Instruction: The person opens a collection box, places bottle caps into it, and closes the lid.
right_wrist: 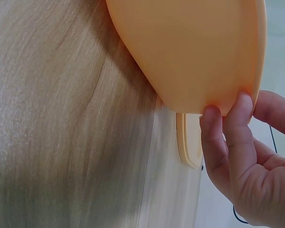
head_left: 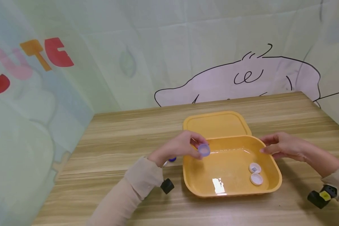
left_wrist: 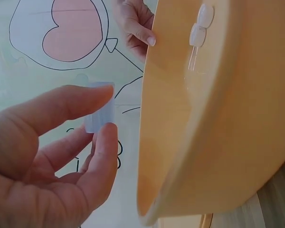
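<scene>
Between the thumb and fingers of my left hand [head_left: 183, 146] is a small translucent bluish bottle cap [head_left: 204, 150], pinched above the left part of a yellow plastic box [head_left: 231, 193]. In the left wrist view the cap [left_wrist: 102, 114] appears as a short cylinder, apart from the box wall. My right hand [head_left: 289, 147] grips the box's far right corner, thumb at the rim and fingers [right_wrist: 238, 128] against the outside wall. Inside the box, on its right side, lie two white bottle caps, one [head_left: 255, 168] just behind the other [head_left: 256, 179].
A yellow lid [head_left: 217, 124] lies on the wooden table [head_left: 124, 138] behind the box and is partly covered by it. Left of the box, a blue cap [head_left: 172, 159] and a white one [head_left: 165, 163] are partly hidden by my left wrist. A printed curtain [head_left: 147, 56] hangs behind.
</scene>
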The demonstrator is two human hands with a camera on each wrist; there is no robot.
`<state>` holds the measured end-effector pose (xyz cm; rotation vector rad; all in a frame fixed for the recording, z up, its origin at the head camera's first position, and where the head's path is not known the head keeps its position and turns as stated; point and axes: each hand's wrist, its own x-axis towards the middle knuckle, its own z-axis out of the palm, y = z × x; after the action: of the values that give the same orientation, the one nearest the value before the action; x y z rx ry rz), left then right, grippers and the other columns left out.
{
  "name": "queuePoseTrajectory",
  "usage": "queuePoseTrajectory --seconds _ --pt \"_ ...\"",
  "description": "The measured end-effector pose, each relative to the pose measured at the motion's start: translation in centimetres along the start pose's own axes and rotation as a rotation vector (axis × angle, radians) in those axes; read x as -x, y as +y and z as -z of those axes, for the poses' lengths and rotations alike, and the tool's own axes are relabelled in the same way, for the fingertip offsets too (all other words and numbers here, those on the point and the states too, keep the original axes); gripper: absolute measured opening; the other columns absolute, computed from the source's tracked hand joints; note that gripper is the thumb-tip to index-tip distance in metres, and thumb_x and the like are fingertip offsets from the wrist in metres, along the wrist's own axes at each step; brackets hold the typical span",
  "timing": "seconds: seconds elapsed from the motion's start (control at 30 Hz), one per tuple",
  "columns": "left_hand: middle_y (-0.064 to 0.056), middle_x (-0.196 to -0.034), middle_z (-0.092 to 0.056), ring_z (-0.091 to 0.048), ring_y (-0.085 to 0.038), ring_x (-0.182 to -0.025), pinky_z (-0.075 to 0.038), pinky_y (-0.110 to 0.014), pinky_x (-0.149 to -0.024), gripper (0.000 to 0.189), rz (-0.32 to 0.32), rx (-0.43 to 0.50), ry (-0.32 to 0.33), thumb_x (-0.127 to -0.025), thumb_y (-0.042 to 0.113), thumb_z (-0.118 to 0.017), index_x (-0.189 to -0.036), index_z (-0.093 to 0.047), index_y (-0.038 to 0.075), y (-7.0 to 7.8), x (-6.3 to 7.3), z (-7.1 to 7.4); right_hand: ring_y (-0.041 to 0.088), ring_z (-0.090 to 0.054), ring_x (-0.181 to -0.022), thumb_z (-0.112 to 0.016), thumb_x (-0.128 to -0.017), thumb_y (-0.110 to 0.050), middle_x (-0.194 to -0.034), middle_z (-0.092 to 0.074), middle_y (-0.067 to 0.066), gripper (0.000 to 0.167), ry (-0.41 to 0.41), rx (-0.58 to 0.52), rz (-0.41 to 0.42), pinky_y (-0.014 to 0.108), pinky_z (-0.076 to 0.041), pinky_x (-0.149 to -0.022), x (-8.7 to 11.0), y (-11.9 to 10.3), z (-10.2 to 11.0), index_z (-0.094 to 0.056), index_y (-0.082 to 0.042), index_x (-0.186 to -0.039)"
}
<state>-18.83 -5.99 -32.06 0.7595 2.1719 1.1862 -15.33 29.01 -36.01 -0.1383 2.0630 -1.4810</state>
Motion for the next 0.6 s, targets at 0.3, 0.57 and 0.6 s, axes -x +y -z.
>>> queuePoseTrajectory --seconds 0.3,0.57,0.6 --pt "-0.003 -0.093 -0.063 -0.055 -0.017 -0.084 -0.049 -0.023 -0.069 0.035 -0.002 0.014 -0.006 -0.071 -0.005 -0.076 -0.104 -0.067 0.002 1.0 -1.2 -0.6 0.017 -0.060 -0.089 -0.061 -0.088 -0.008 -0.104 -0.060 0.008 0.059 0.011 0.011 -0.012 0.034 -0.053 -0.079 0.0 0.0 0.0 -0.032 0.019 -0.131" --pt "-0.002 -0.091 -0.063 -0.056 -0.016 -0.083 -0.049 -0.023 -0.069 0.035 -0.020 0.055 -0.006 -0.071 -0.005 -0.075 -0.104 -0.068 0.004 1.3 -2.3 -1.1 0.017 -0.061 -0.089 -0.062 -0.088 -0.008 -0.105 -0.061 0.008 0.058 0.014 0.005 -0.012 0.034 -0.053 -0.079 -0.1 0.1 -0.1 -0.034 0.019 -0.131" --pt "-0.002 -0.091 -0.063 -0.056 -0.016 -0.083 -0.049 -0.023 -0.069 0.035 -0.023 0.059 -0.008 -0.071 -0.005 -0.075 -0.104 -0.068 0.004 1.4 -2.4 -1.2 0.016 -0.061 -0.089 -0.062 -0.088 -0.008 -0.105 -0.061 0.008 0.058 0.014 0.005 -0.012 0.034 -0.053 -0.079 -0.1 0.1 -0.1 -0.034 0.019 -0.131"
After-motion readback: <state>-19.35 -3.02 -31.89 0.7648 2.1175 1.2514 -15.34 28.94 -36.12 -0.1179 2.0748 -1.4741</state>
